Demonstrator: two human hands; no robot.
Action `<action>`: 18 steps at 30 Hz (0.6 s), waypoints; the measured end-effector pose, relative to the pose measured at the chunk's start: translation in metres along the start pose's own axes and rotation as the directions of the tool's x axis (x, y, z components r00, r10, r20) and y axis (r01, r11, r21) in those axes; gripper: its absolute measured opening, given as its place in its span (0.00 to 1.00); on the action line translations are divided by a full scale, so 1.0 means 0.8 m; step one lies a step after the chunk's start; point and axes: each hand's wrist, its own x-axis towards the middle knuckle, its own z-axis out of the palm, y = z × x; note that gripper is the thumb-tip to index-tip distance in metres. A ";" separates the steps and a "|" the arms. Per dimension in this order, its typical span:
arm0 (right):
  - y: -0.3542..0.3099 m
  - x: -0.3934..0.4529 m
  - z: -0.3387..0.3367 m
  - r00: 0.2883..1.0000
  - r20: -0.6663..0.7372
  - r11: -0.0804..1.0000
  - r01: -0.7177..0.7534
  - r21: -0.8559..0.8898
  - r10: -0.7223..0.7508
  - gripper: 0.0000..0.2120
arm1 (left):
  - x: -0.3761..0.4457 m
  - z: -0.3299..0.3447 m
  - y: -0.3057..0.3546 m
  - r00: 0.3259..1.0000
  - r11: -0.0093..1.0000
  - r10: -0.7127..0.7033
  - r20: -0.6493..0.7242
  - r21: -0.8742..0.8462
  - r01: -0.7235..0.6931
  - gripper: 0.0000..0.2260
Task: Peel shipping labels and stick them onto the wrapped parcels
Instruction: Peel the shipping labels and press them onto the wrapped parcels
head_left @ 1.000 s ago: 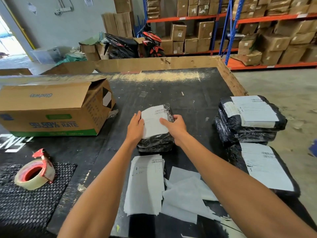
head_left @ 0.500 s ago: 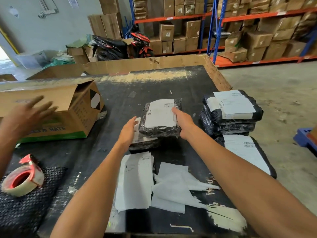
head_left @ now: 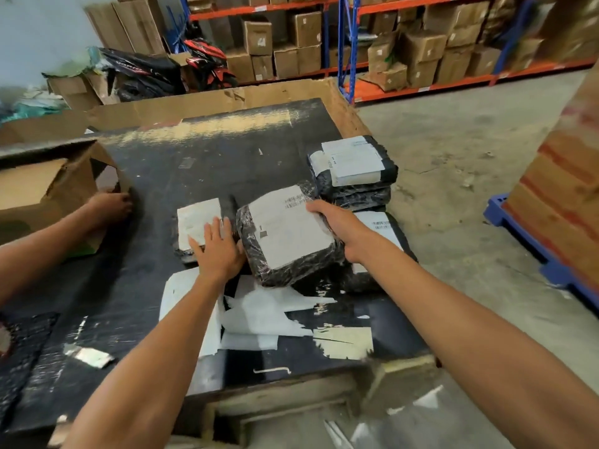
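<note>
A black-wrapped parcel (head_left: 285, 234) with a white label on top is tilted and lifted off the table, gripped at its right edge by my right hand (head_left: 340, 225). My left hand (head_left: 217, 247) lies flat, fingers spread, on a second labelled parcel (head_left: 197, 222) resting on the black table (head_left: 201, 163). To the right stands a stack of labelled parcels (head_left: 353, 166), with another labelled parcel (head_left: 385, 228) lower, behind my right wrist. Loose white label sheets and peeled backings (head_left: 259, 315) lie at the table's near edge.
Another person's hand (head_left: 110, 205) rests at an open cardboard box (head_left: 42, 192) on the left. A cardboard wall (head_left: 207, 102) rims the table's far side. A blue pallet (head_left: 544, 260) with boxes stands right; shelving with cartons and a motorbike (head_left: 207, 59) lie behind.
My right hand lifted the top parcel off the one beneath and carried it rightward, tilted. My left hand settled on the lower parcel. Another person's hand came in by the box.
</note>
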 end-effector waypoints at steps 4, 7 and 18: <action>0.023 -0.026 -0.054 1.000 -0.025 1.000 -0.007 0.020 0.007 0.16 | -0.009 0.008 -0.001 0.998 1.000 -0.009 -0.061 -0.030 0.007 0.29; 0.034 -0.038 -0.097 0.998 -0.057 0.999 -0.018 0.031 0.020 0.24 | -0.005 0.000 0.002 1.000 0.999 -0.023 -0.020 0.024 0.024 0.30; 0.053 0.025 -0.180 0.990 -0.130 0.997 -0.051 0.061 0.059 0.48 | -0.003 -0.012 -0.003 0.981 0.999 -0.053 0.186 -0.003 0.054 0.36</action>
